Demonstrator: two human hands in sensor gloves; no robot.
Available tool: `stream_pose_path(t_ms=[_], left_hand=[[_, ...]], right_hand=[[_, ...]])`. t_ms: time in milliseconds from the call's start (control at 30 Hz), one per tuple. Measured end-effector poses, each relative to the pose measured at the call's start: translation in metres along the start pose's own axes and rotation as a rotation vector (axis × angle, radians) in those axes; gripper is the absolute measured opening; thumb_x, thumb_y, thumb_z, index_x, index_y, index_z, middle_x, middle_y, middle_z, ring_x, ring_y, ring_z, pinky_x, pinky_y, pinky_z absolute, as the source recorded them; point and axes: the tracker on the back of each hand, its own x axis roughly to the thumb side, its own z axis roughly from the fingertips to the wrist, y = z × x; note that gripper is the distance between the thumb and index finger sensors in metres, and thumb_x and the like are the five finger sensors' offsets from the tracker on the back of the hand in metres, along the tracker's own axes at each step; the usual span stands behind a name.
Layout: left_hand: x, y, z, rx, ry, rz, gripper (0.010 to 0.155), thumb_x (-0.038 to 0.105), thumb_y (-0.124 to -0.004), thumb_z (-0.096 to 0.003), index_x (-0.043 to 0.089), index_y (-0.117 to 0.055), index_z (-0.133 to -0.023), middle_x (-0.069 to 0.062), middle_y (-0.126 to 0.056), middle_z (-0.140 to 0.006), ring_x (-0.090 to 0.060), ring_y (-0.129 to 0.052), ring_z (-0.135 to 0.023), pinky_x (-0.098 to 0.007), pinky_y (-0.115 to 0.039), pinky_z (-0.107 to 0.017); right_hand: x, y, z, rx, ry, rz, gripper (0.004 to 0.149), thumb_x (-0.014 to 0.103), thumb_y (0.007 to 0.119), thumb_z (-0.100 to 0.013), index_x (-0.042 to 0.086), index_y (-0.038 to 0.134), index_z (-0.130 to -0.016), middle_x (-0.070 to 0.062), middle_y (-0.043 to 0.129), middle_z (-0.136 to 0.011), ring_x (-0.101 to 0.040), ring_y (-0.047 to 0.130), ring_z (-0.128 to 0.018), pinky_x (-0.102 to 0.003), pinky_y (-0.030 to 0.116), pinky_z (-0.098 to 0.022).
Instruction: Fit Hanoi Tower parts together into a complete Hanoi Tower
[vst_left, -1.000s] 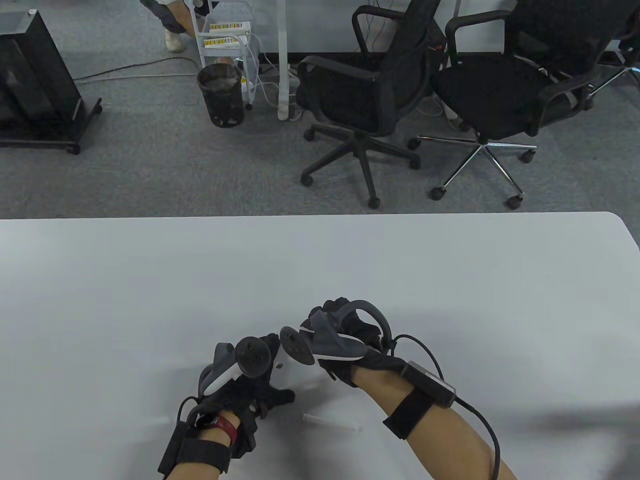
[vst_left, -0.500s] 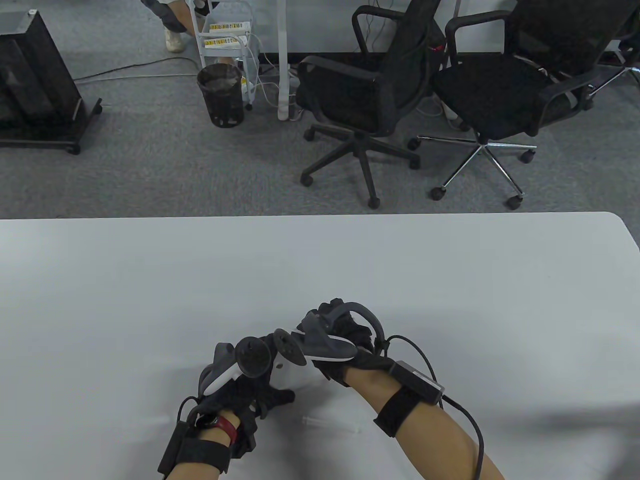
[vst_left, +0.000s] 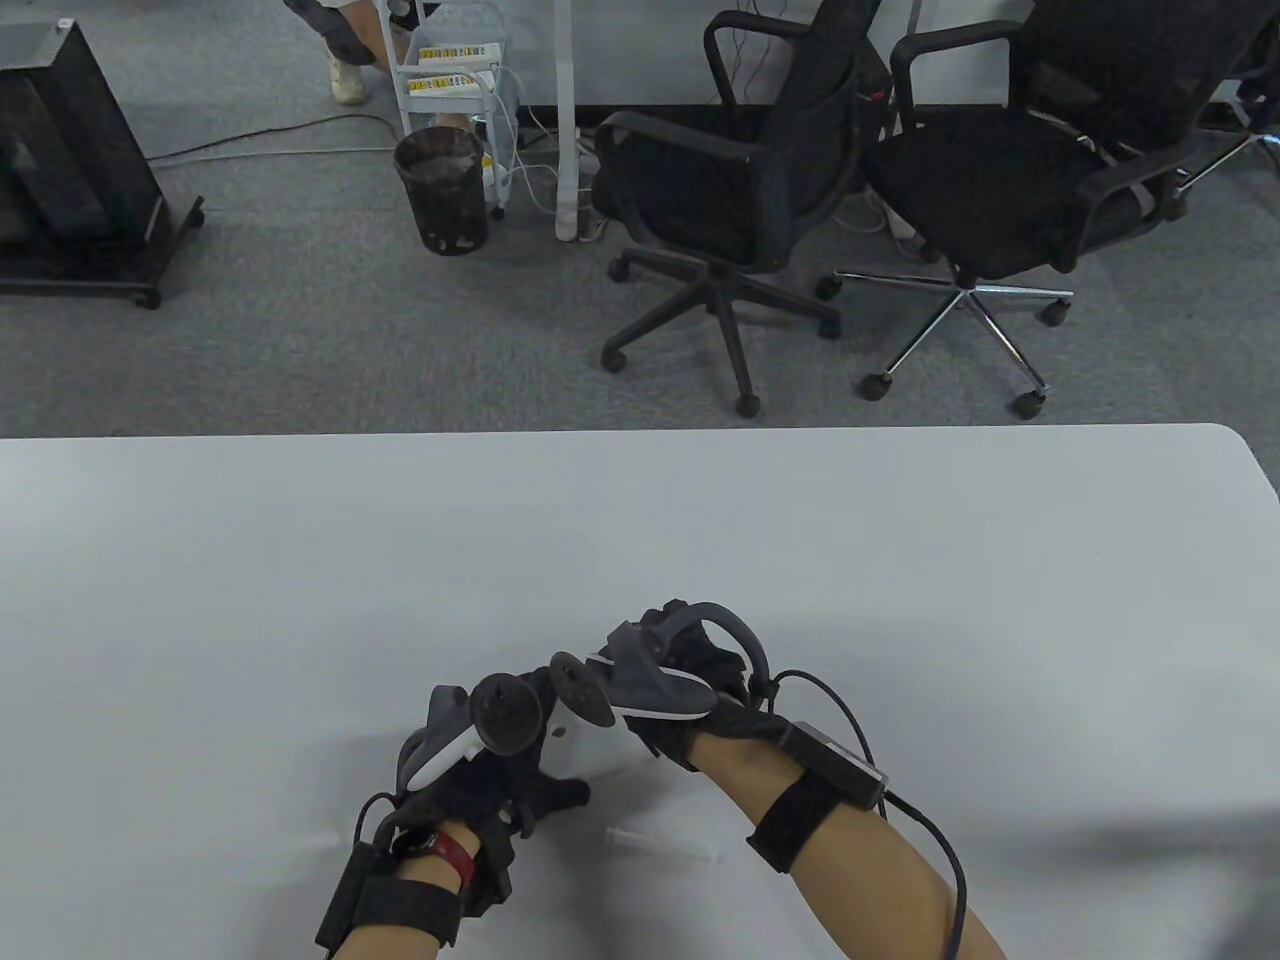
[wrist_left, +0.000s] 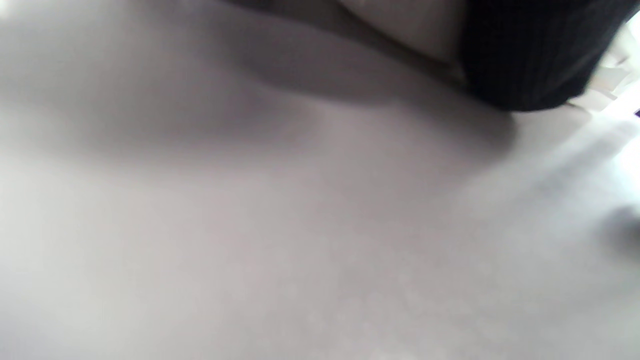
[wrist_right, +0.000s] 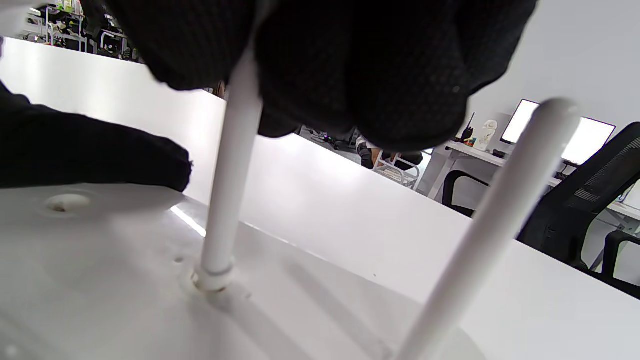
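Observation:
The white Hanoi Tower base (vst_left: 588, 752) lies on the table between my hands; it also shows in the right wrist view (wrist_right: 100, 280). My right hand (vst_left: 690, 680) grips a white peg (wrist_right: 232, 165) from above; the peg stands upright in the base's middle socket. A second white peg (wrist_right: 495, 220) stands in the base to its right. An empty socket (wrist_right: 62, 202) is at the left end. My left hand (vst_left: 500, 780) holds the base's left end, with a finger (wrist_right: 90, 155) resting on its top. A third peg (vst_left: 665, 845) lies loose on the table by my right wrist.
The white table (vst_left: 900, 560) stretches wide around my hands. The left wrist view shows only blurred table surface (wrist_left: 250, 225) and a dark glove edge (wrist_left: 530, 50). Two black office chairs (vst_left: 720, 200) stand on the floor beyond the table's far edge.
My right hand has shifted a little to the left, closer to my left hand, over the base. My left hand and the loose peg have not moved.

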Motion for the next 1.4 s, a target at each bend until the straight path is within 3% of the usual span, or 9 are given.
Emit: stream_pose_path(t_ms=[200, 833, 1100, 1400], left_hand=[[0.000, 0.000, 0.000, 0.000, 0.000, 0.000, 0.117, 0.064, -0.088, -0.0399, 0.032, 0.004, -0.105, -0.003, -0.008, -0.116, -0.033, -0.009, -0.111, -0.058, -0.013, -0.078], [0.000, 0.000, 0.000, -0.002, 0.001, 0.001, 0.117, 0.064, -0.087, -0.0400, 0.032, 0.004, -0.104, -0.003, -0.008, -0.116, -0.033, -0.009, -0.111, -0.058, -0.013, -0.078], [0.000, 0.000, 0.000, -0.002, 0.001, 0.002, 0.116, 0.064, -0.087, -0.0402, 0.032, 0.004, -0.104, -0.003, -0.007, -0.116, -0.033, -0.009, -0.111, -0.058, -0.013, -0.078], [-0.001, 0.000, 0.000, -0.003, 0.001, 0.003, 0.116, 0.064, -0.087, -0.0402, 0.032, 0.005, -0.104, -0.003, -0.007, -0.116, -0.033, -0.009, -0.111, -0.057, -0.013, -0.078]], right_hand=[[0.001, 0.000, -0.001, -0.029, 0.022, 0.039, 0.046, 0.039, 0.079, -0.033, 0.012, 0.091, -0.068, -0.003, 0.099, -0.039, -0.028, 0.099, -0.039, -0.055, 0.074, -0.060], [0.006, 0.002, -0.005, -0.090, 0.079, 0.112, 0.046, 0.045, 0.077, -0.032, 0.012, 0.095, -0.059, 0.000, 0.100, -0.026, -0.026, 0.102, -0.028, -0.051, 0.079, -0.055], [0.006, -0.003, -0.003, -0.059, 0.078, 0.083, 0.045, 0.044, 0.077, -0.033, 0.011, 0.095, -0.058, 0.000, 0.099, -0.024, -0.025, 0.101, -0.026, -0.051, 0.079, -0.055], [0.014, 0.002, -0.010, -0.042, 0.168, 0.249, 0.045, 0.050, 0.070, -0.035, 0.014, 0.097, -0.042, 0.001, 0.095, -0.011, -0.024, 0.100, -0.015, -0.049, 0.083, -0.049]])
